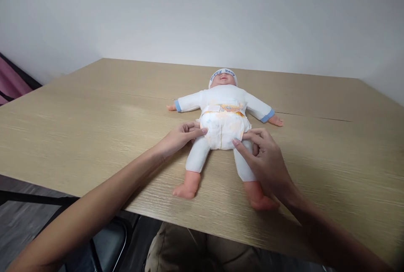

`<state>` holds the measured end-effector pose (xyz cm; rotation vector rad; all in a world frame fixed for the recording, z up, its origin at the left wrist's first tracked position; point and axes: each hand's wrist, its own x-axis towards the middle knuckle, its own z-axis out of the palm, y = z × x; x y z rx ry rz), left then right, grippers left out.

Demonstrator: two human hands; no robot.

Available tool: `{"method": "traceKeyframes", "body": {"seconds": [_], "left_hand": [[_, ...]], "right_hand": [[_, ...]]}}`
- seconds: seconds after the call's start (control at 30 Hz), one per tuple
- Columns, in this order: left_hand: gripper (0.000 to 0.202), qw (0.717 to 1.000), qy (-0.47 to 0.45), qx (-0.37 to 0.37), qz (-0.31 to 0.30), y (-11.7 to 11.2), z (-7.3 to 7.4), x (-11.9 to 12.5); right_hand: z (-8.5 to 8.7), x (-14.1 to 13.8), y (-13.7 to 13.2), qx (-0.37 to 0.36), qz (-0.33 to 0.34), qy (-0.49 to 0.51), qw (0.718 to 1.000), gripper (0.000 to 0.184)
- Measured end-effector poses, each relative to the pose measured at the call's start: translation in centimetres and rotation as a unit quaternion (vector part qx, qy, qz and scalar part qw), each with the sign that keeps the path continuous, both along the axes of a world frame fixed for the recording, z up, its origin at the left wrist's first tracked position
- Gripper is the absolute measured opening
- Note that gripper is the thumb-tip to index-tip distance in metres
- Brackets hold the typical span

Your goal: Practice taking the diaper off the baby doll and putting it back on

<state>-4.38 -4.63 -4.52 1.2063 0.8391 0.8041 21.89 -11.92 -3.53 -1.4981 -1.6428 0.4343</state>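
Note:
A baby doll (224, 99) lies on its back on a wooden table (94, 116), arms spread, head away from me. It wears a white suit with blue cuffs, a white cap and a white diaper (223, 128). My left hand (179, 137) reaches in from the left, its fingers curled and pinching the diaper's edge at the doll's hip. My right hand (265, 158) lies over the doll's other thigh, with fingertips pressed on the diaper's lower edge.
The table's near edge runs just in front of the doll's feet. A dark chair seat (110, 242) sits below the edge at lower left. A plain white wall stands behind the table, and a pink item (9, 83) shows at far left.

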Motion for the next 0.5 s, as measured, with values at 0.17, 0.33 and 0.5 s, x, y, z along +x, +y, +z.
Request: {"method": "traceKeyframes", "body": {"seconds": [0.17, 0.33, 0.5], "left_hand": [[0.033, 1.000, 0.018, 0.016, -0.002, -0.5, 0.4, -0.7], [0.036, 0.979, 0.134, 0.143, 0.061, -0.4, 0.5, -4.1], [0.046, 0.819, 0.379, 0.413, 0.127, 5.0, 1.1, -5.3]], "right_hand": [[-0.1, 1.4, -0.2, -0.016, 0.034, -0.005, 0.999, 0.038], [1.0, 6.5, -0.5, -0.085, 0.022, -0.011, 0.996, 0.056], [0.3, 11.8, 5.8, 0.014, -0.078, -0.168, 0.983, 0.076]]}}
